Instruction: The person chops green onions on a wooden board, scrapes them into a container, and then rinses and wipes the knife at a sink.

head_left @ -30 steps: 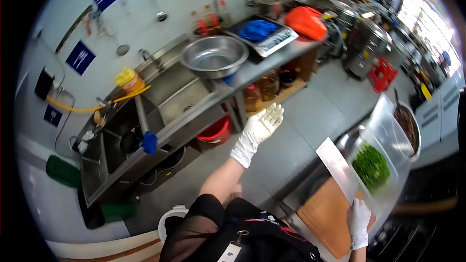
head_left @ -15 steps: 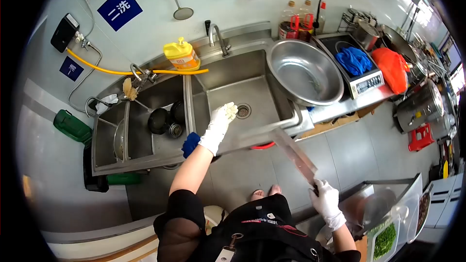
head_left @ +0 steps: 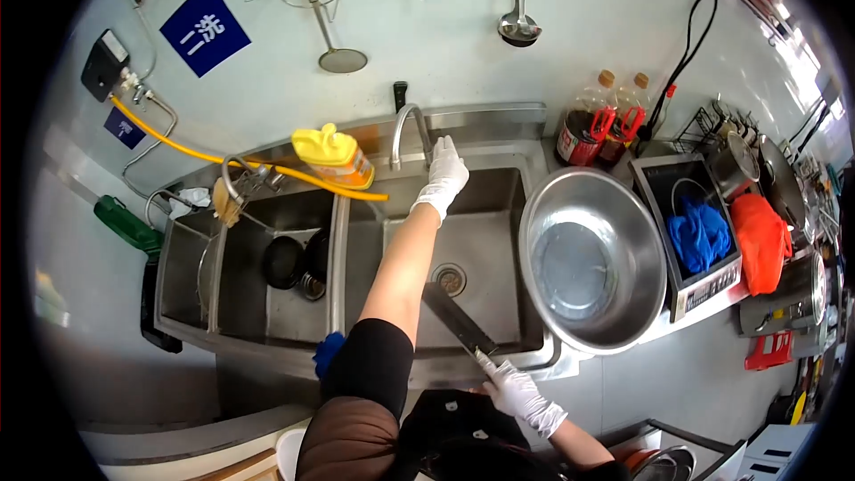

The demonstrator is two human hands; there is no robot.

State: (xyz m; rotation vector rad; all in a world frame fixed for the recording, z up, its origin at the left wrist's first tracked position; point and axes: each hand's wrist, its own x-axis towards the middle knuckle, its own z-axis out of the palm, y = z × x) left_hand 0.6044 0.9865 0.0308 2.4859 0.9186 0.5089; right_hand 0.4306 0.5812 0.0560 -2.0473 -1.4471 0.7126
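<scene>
My left hand (head_left: pixel 444 173), in a white glove, reaches over the sink basin (head_left: pixel 499 258) to the base of the curved metal faucet (head_left: pixel 408 129). Its fingers are stretched out beside the faucet body and cover part of it; whether they press on the lever cannot be made out. My right hand (head_left: pixel 518 394), also gloved in white, is closed around the handle of a cleaver (head_left: pixel 459 317). The wide blade hangs over the front of the basin, pointing up and left. Below the blade's tip side lies the drain (head_left: pixel 449 280). No water stream shows.
A large steel bowl (head_left: pixel 643 260) stands right of the basin, beside an induction cooker (head_left: pixel 657 191) with a blue cloth (head_left: pixel 699 236). Sauce bottles (head_left: pixel 583 125) stand behind. Left are a yellow jug (head_left: pixel 334 158), an orange hose (head_left: pixel 178 136) and a basin holding black pans (head_left: pixel 283 262).
My left hand has moved from above the basin to the faucet. My right hand has swung the cleaver left, from over the floor to over the sink. The view has shifted closer to the sink.
</scene>
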